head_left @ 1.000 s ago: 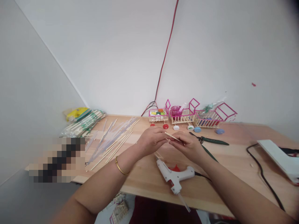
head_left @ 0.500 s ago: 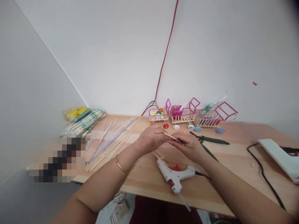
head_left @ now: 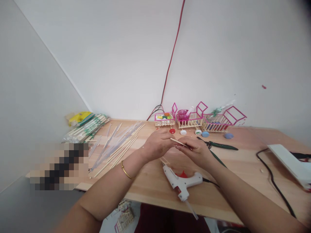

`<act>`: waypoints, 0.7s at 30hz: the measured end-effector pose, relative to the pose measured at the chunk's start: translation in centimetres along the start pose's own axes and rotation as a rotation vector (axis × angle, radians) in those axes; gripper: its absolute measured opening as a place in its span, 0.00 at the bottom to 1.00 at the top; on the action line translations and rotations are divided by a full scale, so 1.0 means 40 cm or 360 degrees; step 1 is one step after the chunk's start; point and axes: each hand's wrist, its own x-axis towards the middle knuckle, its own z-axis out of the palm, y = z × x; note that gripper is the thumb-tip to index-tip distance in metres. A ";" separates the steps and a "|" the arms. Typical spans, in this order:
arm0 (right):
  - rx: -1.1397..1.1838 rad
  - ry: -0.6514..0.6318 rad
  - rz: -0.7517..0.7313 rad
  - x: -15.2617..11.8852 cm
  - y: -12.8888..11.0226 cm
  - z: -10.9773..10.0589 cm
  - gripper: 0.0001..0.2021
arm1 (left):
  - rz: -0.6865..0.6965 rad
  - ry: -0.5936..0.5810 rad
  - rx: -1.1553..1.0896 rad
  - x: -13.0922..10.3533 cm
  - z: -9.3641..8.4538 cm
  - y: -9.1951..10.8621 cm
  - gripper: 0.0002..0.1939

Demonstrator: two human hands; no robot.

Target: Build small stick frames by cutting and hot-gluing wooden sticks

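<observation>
A short wooden stick (head_left: 178, 142) is held between my two hands above the middle of the table. My left hand (head_left: 157, 144) has its fingers closed at the stick's left end, with a gold bangle on the wrist. My right hand (head_left: 194, 149) pinches the stick farther along; its lower fingertips are partly hidden. Just below both hands lies a white hot glue gun (head_left: 176, 179), a clear glue stick (head_left: 191, 209) poking from its back end and thin sticks near its nozzle.
Miniature stick carts (head_left: 189, 123) with pink trim stand along the wall, bottle caps (head_left: 205, 134) before them. Loose wooden sticks (head_left: 123, 145) and packaged sticks (head_left: 89, 127) lie left. Green-handled cutters (head_left: 223, 146) and a white device (head_left: 289, 161) with a black cable (head_left: 272, 178) are right.
</observation>
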 end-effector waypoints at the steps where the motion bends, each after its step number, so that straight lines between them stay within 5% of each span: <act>1: -0.0001 0.0011 -0.0003 0.001 0.000 0.000 0.06 | 0.0006 0.0016 0.0012 0.000 0.002 -0.001 0.08; 11: -0.0065 0.0023 0.0141 -0.004 0.012 0.001 0.09 | -0.0126 0.0095 0.0063 -0.004 0.004 -0.004 0.11; 21: -0.0002 -0.0005 0.0103 -0.001 0.007 0.001 0.08 | -0.0118 -0.0054 -0.0001 -0.005 0.011 -0.009 0.12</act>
